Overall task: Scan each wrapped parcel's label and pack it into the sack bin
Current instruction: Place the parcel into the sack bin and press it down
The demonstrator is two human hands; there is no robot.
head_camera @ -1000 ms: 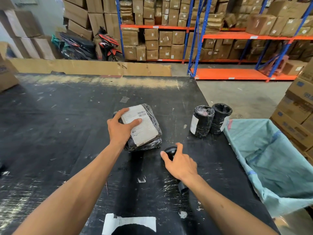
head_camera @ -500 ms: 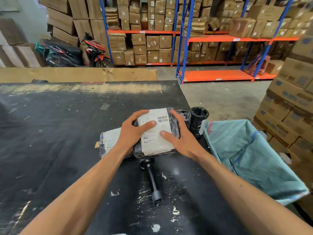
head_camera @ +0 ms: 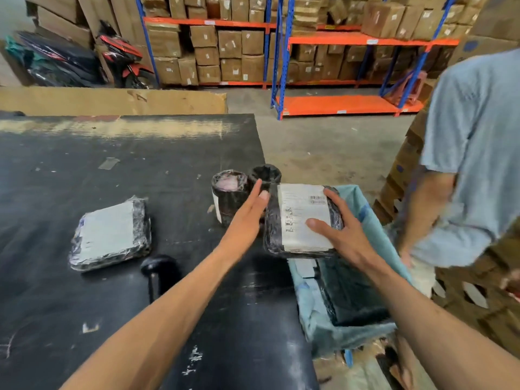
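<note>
flat film-wrapped parcel (head_camera: 302, 218), white label | gripped by right hand (head_camera: 342, 233), moved right over woven sack (head_camera: 363, 220) | left hand (head_camera: 249, 213) released, fingers straight

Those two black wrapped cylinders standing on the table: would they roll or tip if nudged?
Probably. The black wrapped cylinders stand upright on end, so a nudge might topple them; being round, they would likely roll afterwards. Their glossy film looks slippery.
</note>
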